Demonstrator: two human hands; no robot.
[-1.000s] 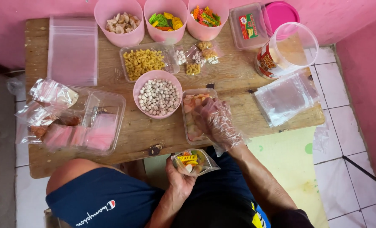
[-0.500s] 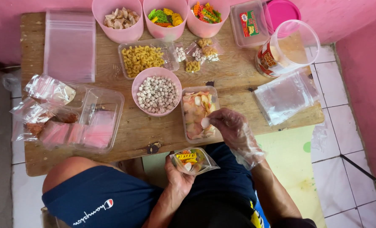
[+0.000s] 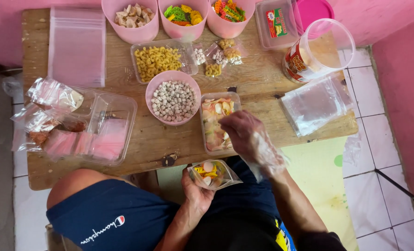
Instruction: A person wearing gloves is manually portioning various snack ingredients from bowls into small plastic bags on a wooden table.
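Left hand (image 3: 197, 188) gripping a small clear bag (image 3: 213, 174) stuffed with mixed coloured crackers, held just below the worktop (image 3: 262, 79) edge. Further right, right hand (image 3: 242, 131) in a thin plastic glove, fingers curled down into the clear rectangular tub (image 3: 218, 122) of pale pink and white chips; can't tell if anything's pinched. Sitting just left of that tub, pink bowl (image 3: 173, 97) of little round pellets.
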